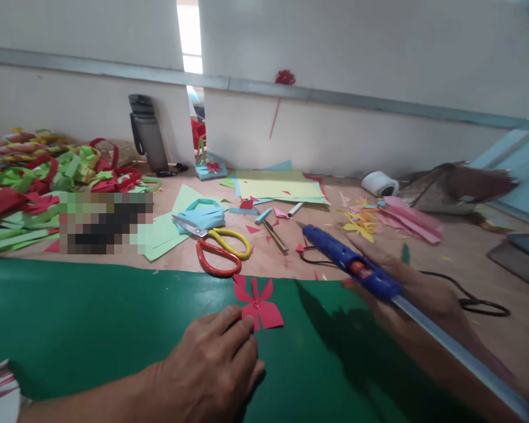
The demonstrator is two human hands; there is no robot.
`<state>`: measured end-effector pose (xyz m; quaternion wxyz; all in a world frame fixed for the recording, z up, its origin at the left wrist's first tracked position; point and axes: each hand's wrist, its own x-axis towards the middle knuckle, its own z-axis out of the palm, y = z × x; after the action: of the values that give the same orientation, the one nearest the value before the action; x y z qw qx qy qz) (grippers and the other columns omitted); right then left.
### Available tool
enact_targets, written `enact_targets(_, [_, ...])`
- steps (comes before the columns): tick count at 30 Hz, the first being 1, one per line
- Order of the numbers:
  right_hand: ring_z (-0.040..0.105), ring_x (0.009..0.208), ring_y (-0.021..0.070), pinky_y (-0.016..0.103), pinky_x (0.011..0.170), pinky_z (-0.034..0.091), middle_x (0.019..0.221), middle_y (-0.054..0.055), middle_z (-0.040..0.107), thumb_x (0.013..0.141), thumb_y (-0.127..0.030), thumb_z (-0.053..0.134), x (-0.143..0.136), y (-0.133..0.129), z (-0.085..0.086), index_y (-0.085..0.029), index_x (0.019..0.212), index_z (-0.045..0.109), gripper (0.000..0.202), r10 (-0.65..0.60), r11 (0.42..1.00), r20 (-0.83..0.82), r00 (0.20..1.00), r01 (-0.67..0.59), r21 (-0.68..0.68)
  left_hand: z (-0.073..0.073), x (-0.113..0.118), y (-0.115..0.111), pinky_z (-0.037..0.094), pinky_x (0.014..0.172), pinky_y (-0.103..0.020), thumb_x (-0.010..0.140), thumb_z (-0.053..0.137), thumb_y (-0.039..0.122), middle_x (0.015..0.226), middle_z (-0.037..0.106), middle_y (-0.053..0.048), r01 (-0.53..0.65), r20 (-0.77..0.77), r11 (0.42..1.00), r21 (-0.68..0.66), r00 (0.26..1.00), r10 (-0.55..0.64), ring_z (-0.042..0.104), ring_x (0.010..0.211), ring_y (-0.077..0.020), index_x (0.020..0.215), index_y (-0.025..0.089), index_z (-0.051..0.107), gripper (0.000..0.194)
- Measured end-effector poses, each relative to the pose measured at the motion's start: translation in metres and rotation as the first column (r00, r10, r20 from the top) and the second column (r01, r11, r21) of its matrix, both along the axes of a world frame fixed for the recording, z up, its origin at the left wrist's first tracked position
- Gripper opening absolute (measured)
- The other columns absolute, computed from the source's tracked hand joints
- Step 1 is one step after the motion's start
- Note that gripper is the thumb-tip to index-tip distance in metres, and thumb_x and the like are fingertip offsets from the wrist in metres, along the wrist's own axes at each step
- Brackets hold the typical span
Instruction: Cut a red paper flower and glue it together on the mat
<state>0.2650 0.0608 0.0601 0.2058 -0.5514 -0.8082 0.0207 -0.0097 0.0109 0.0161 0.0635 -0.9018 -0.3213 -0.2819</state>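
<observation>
A red paper flower point(270, 315) lies flat on the green mat point(92, 317), with a small shiny spot at its centre. At its lower left petal is my left hand point(218, 358), fingers curled together with their tips on the paper. My right hand point(405, 294) is wrapped round a blue hot glue gun point(350, 258), raised above the mat, its nozzle pointing away to the upper left. A long clear glue stick point(462, 352) sticks out of the gun's back end. Just beyond the flower rest scissors point(220, 264) with one red and one yellow handle.
Behind the mat are a small blue paper basket point(207, 214), a pencil point(275, 237), paper sheets point(282, 185) and red scraps. Green and red paper pieces point(70, 170) pile up at left near a grey bottle point(147, 132). A black cord point(445, 279) and a pouch point(449, 188) lie at right.
</observation>
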Motion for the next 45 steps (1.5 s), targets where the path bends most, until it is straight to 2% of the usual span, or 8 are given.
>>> enact_targets(4, [0.061,0.100,0.0332,0.044,0.080,0.049,0.119,0.016,0.062,0.081,-0.019,0.046,-0.005,0.011,0.014,-0.012,0.127,0.048,0.047,-0.082,0.966,0.251,0.964,0.015,0.257,-0.002,0.000,0.001,0.051,0.063,-0.027,0.087,0.046,0.019,0.069,0.061,-0.006,0.027,0.024,0.999,0.027,0.999,-0.028,0.059,0.075,-0.0178,0.071,0.015,0.057,0.019])
enact_targets(12, [0.060,0.084,0.0318,0.042,0.075,0.041,0.090,0.017,0.066,0.080,0.003,0.038,-0.020,0.021,-0.002,-0.011,0.127,0.051,0.050,-0.261,0.953,0.702,0.663,0.062,0.296,-0.004,-0.003,0.000,0.051,0.063,-0.030,0.086,0.048,0.019,0.070,0.062,-0.006,0.064,-0.015,0.998,0.012,0.998,-0.064,0.058,0.075,-0.0189,0.071,0.014,0.058,0.018])
enact_targets(22, [0.056,0.101,0.0318,0.047,0.083,0.039,0.113,0.015,0.062,0.071,0.008,0.044,-0.021,0.016,0.002,-0.019,0.123,0.054,0.059,-0.150,0.983,0.700,0.698,0.029,0.181,-0.002,-0.004,0.001,0.051,0.061,-0.033,0.086,0.048,0.020,0.072,0.062,-0.007,0.061,-0.037,0.998,0.003,0.997,-0.061,0.057,0.075,-0.0204,0.069,0.014,0.057,0.019])
enact_targets(26, [0.053,0.108,0.0314,0.045,0.088,0.040,0.117,0.017,0.060,0.079,-0.005,0.049,-0.037,0.005,0.024,-0.013,0.115,0.058,0.037,0.052,0.998,0.201,0.978,-0.047,-0.030,-0.001,-0.004,0.000,0.050,0.062,-0.031,0.087,0.047,0.021,0.072,0.061,-0.007,0.062,-0.059,0.998,-0.001,0.996,-0.062,0.057,0.075,-0.0191,0.068,0.015,0.056,0.021])
enact_targets(28, [0.062,0.093,0.0199,0.031,0.078,0.048,0.104,0.008,0.067,0.086,-0.014,0.046,-0.051,0.005,0.026,-0.019,0.118,0.055,0.034,0.131,0.982,0.073,0.989,-0.119,-0.148,-0.001,-0.005,-0.001,0.050,0.064,-0.030,0.088,0.045,0.021,0.072,0.061,-0.007,0.058,-0.070,0.998,0.012,0.996,-0.057,0.057,0.075,-0.0185,0.069,0.015,0.055,0.022])
enact_targets(31, [0.063,0.083,0.0183,0.027,0.068,0.048,0.097,0.008,0.066,0.079,-0.010,0.048,-0.072,0.015,0.017,-0.014,0.114,0.058,0.036,0.013,0.839,-0.404,0.915,-0.230,-0.494,-0.001,-0.004,-0.001,0.050,0.066,-0.029,0.088,0.044,0.021,0.072,0.060,-0.007,0.061,-0.078,0.997,0.044,0.995,-0.057,0.057,0.076,-0.0180,0.070,0.015,0.054,0.022])
enact_targets(37, [0.061,0.073,0.0158,0.024,0.057,0.046,0.087,0.007,0.063,0.075,-0.012,0.052,-0.092,0.035,-0.011,-0.010,0.115,0.052,0.040,-0.111,0.761,-0.530,0.841,-0.271,-0.590,-0.001,-0.004,-0.002,0.049,0.063,-0.030,0.088,0.045,0.021,0.071,0.060,-0.006,0.052,-0.099,0.997,0.052,0.994,-0.047,0.056,0.073,-0.0185,0.072,0.015,0.054,0.019])
enact_targets(45, [0.061,0.062,0.0130,0.025,0.057,0.047,0.075,0.003,0.064,0.064,-0.018,0.062,-0.095,0.026,-0.005,-0.013,0.102,0.053,0.039,-0.252,0.676,-0.663,0.705,-0.362,-0.642,-0.002,-0.004,-0.001,0.049,0.067,-0.030,0.089,0.044,0.021,0.074,0.059,-0.007,0.036,-0.106,0.999,0.025,0.994,-0.033,0.055,0.075,-0.0178,0.072,0.015,0.053,0.019])
